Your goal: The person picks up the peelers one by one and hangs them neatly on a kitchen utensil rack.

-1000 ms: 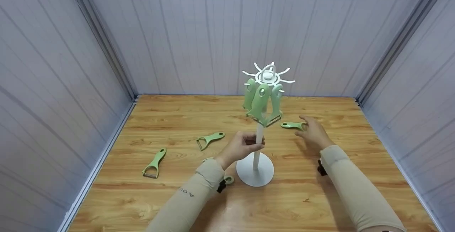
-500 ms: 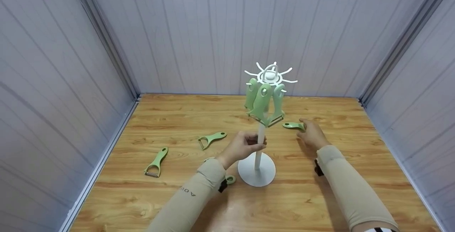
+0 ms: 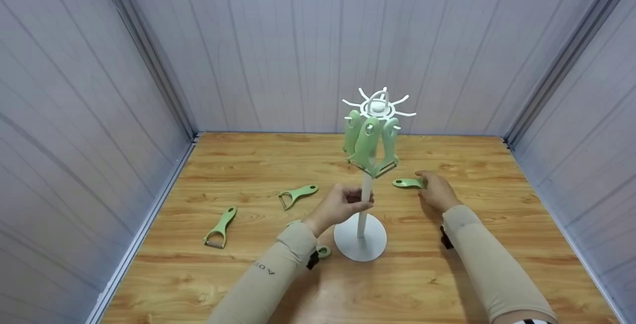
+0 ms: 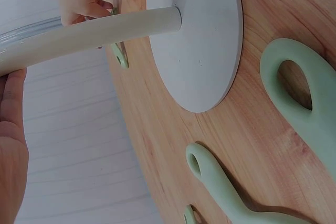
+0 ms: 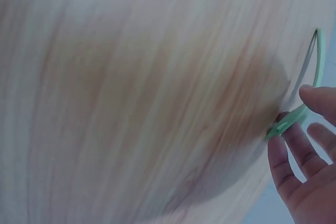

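My left hand [image 3: 338, 205] grips the white pole of a hook stand [image 3: 361, 224], thumb and fingers around it below the hanging peelers. Several light-green vegetable peelers [image 3: 366, 141] hang by their handle holes from its hooks. To the right of the stand, my right hand [image 3: 436, 192] pinches another green peeler [image 3: 406, 183] at its blade end, the handle pointing left. In the right wrist view that peeler [image 5: 321, 51] sits between thumb and fingers, tilted against the wood. The left wrist view shows the pole [image 4: 105, 32] upright on its round base.
Two peelers lie left of the stand: a nearer one [image 3: 218, 228] and a farther one [image 3: 299, 194]. Another peeler [image 3: 323, 251], mostly hidden under my left wrist, lies beside the base. Panel walls [image 3: 278, 50] enclose the wooden table [image 3: 258, 160] at back and sides.
My right hand has closed its fingers on the peeler's blade end, and the peeler has shifted slightly toward me. My left hand stays on the pole.
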### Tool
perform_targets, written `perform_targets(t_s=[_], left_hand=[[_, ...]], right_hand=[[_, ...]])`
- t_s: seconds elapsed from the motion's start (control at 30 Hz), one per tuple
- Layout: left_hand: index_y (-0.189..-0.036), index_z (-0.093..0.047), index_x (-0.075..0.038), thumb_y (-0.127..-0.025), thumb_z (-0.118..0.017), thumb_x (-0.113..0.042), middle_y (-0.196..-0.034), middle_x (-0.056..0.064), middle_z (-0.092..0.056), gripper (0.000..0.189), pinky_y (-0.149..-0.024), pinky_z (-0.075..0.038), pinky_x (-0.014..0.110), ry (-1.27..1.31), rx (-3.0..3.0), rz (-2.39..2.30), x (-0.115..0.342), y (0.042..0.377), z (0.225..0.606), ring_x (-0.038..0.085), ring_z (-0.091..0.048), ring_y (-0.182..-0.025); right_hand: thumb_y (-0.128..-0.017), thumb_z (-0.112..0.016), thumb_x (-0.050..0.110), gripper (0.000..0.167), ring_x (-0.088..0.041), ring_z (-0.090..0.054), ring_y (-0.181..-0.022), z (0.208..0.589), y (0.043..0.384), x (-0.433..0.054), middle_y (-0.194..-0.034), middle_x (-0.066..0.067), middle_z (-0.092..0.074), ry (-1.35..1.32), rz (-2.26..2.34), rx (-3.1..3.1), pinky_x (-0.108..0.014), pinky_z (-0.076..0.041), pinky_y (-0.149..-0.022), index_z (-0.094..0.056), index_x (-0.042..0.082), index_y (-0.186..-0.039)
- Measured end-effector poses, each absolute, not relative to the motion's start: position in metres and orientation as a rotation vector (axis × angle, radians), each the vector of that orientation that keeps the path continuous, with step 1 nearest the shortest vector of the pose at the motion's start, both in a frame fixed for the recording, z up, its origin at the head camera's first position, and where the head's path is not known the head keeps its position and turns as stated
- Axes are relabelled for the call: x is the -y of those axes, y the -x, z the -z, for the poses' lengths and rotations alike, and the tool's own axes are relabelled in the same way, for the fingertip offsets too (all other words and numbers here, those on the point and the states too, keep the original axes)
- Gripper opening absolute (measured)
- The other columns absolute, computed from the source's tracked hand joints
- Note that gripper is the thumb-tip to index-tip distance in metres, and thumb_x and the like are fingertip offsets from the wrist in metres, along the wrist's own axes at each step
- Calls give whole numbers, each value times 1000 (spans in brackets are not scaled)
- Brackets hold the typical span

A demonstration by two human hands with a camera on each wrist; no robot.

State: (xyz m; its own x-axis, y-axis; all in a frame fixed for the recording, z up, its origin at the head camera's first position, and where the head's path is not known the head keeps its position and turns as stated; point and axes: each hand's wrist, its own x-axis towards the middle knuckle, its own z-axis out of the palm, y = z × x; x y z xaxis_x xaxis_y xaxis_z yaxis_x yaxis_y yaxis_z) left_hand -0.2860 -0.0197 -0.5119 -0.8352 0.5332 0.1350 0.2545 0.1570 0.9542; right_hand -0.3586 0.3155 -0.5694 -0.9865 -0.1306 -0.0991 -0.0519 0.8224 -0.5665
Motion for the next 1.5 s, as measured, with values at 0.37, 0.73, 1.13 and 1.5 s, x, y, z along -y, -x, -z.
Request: perform_targets(t_s=[0.37, 0.73, 1.13, 1.5], left_hand=[[-114, -80, -3, -101, -78, -8, -112, 13, -82, 14, -95, -65, 32, -792, -2206, -1746, 19, 286, 508, 19, -79, -106], [-115, -81, -4, -101, -78, -8, -114, 20, -81, 15, -95, -66, 33, -775, -2200, -1758, 19, 285, 509, 22, -79, -107], [-121, -79, 0, -102, -76, -7, -119, 21, -80, 21, -99, -65, 34, -784, -2170, -1768, 18, 286, 510, 27, -79, -113], [-117, -79, 0, -102, -76, -6, -115, 20, -80, 17, -97, -65, 34, -824, -2169, -1777, 20, 285, 511, 24, -79, -109]], right_hand=[[-102, -75, 8, 46, -50, -59, -139, 566, 354, -309, -151, -26, -64, 259, 629, -2933, -67, -49, -115, -66, 0, -146], [-97, -78, 5, 35, -45, -69, -126, 557, 345, -300, -134, -24, -74, 234, 552, -2929, -63, -57, -105, -76, -2, -131], [-99, -76, 4, 34, -44, -67, -127, 556, 331, -301, -135, -25, -72, 203, 734, -2843, -61, -56, -105, -73, -1, -133], [-100, -76, 5, 32, -43, -70, -119, 550, 320, -297, -128, -26, -73, 209, 803, -2912, -61, -57, -103, -73, -1, -131]])
